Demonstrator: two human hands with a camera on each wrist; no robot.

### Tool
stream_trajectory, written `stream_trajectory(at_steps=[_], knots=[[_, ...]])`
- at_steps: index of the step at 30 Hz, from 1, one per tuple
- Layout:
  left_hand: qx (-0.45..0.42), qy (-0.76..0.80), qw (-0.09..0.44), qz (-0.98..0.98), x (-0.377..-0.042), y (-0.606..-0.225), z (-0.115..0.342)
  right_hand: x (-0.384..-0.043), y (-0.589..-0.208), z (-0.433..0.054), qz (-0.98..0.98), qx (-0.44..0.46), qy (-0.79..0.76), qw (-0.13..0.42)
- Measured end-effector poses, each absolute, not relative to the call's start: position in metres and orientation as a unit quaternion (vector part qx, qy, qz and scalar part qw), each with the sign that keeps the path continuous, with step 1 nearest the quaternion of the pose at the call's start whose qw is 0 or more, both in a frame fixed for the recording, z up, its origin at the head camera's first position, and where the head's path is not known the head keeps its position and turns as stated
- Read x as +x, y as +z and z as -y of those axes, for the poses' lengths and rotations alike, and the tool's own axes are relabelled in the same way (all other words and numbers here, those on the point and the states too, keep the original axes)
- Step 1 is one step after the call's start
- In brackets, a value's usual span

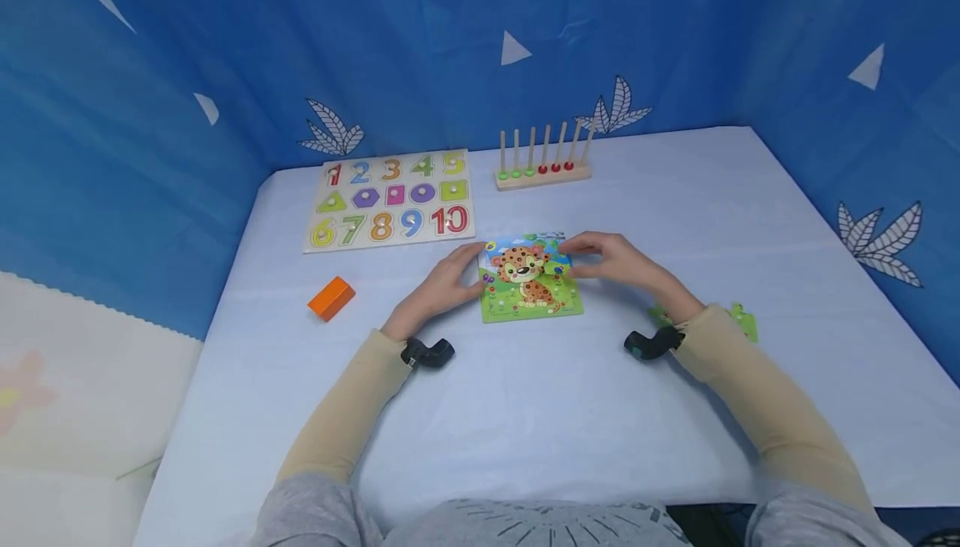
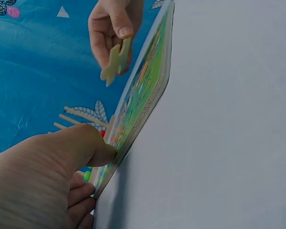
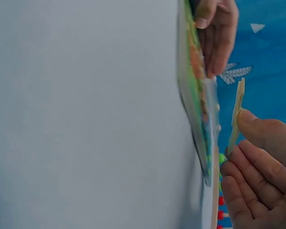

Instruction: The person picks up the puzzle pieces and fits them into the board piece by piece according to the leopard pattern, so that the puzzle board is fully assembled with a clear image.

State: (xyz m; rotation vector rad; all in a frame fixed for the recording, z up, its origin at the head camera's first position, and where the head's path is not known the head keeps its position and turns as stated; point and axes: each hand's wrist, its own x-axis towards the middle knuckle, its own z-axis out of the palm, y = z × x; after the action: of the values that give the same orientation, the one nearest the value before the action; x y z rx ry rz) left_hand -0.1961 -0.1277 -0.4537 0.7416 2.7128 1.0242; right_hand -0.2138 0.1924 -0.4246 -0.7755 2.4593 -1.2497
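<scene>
A leopard jigsaw puzzle (image 1: 534,293) in a square board sits mid-table. At its left edge, my left hand (image 1: 448,280) grips the board, thumb on the rim (image 2: 115,151) and the other fingers bent beside it. My right hand (image 1: 611,262) pinches a thin jigsaw piece (image 3: 236,112) between thumb and fingers, over the puzzle's right side. The left wrist view shows that piece (image 2: 115,61) edge-on, with a knobbed outline and pale wood colour. More green jigsaw pieces (image 1: 744,322) lie on the table, partly hidden under my right forearm.
A wooden number-and-shape board (image 1: 352,238) lies at the back left. Behind the puzzle stands a bead-peg rack (image 1: 543,180) with green and red beads. An orange block (image 1: 332,298) rests at the left. Blue patterned cloth (image 1: 450,47) hangs behind the white table.
</scene>
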Motion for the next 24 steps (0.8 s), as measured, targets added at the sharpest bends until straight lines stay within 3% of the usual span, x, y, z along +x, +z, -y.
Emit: stream_trajectory(at_steps=[16,24], knots=[[0.248,0.338,0.076,-0.905,-0.197,-0.453,0.128,-0.212,-0.427,-0.178,-0.879,-0.328,-0.337,0.075],[0.25,0.337,0.073,-0.905,-0.197,-0.452,0.128,-0.216,-0.424,-0.157,-0.879,-0.356,-0.306,0.084]])
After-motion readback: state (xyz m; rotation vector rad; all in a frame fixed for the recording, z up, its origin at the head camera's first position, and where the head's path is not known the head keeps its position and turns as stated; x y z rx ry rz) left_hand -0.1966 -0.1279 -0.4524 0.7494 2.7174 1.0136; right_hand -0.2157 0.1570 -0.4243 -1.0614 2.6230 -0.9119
